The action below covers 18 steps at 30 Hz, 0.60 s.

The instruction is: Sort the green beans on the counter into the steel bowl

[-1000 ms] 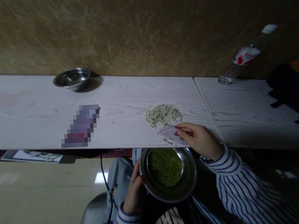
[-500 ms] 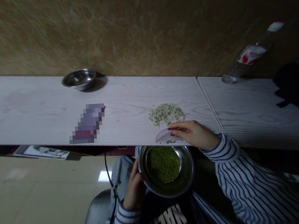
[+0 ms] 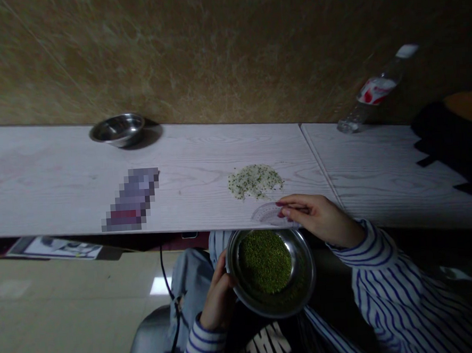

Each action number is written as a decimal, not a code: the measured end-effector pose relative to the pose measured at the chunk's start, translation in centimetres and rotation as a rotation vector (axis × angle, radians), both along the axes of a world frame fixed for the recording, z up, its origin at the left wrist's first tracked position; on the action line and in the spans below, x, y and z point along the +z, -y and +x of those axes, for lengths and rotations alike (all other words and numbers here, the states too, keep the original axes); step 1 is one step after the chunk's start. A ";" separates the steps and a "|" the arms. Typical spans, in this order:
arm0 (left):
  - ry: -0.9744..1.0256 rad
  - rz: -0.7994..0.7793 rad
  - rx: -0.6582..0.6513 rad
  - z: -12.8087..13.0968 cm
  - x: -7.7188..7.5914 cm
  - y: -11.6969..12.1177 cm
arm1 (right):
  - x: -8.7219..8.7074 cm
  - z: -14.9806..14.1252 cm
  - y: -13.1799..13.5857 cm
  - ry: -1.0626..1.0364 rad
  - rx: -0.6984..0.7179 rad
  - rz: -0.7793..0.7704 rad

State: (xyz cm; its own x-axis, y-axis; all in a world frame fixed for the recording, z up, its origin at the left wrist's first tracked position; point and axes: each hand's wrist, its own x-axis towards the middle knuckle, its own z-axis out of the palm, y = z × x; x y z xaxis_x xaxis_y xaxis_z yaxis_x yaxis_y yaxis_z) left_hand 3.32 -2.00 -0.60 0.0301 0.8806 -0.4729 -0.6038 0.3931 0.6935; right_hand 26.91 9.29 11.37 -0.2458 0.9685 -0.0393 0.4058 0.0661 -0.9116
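While in right grip (image 3: pixel 322 219), protractor (image 3: pixel 265 213).

A table (image 3: pixel 197 200) spans the middle of the frame before a wall (image 3: pixel 212 50), with a dish (image 3: pixel 117 131) at its back in the upper left and a bottle (image 3: pixel 374 91) at its back in the upper right. A grain pile (image 3: pixel 256 180) lies on it right of centre, behind a protractor (image 3: pixel 264 213) at the front edge under the right hand (image 3: pixel 322 216). Below that edge, at lower centre, beans (image 3: pixel 267 260) lie in a bowl (image 3: pixel 304 268), the left hand (image 3: pixel 219 297) at its left rim.
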 end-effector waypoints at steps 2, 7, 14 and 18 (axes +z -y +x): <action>-0.013 0.008 0.020 0.1 -0.3 0.0 | 0.2 0.7 0.2 -0.005 -0.055 0.027; -0.012 -0.010 0.005 0.0 -0.4 0.0 | 0.5 2.3 0.6 -0.038 -0.178 0.079; -0.029 -0.036 0.043 -0.1 0.0 0.0 | 0.1 4.3 0.5 -0.035 -0.273 0.109; -0.037 -0.071 0.115 -0.1 -0.1 0.2 | -0.4 5.0 -0.5 -0.030 -0.294 0.121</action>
State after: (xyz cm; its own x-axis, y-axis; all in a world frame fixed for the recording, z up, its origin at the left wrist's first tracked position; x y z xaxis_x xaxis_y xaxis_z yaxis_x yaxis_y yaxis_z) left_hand 3.18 -2.19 -0.73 -0.0880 0.8415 -0.5330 -0.6218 0.3716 0.6894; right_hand 31.88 9.78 10.95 0.0462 0.9955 0.0832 0.3965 0.0582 -0.9162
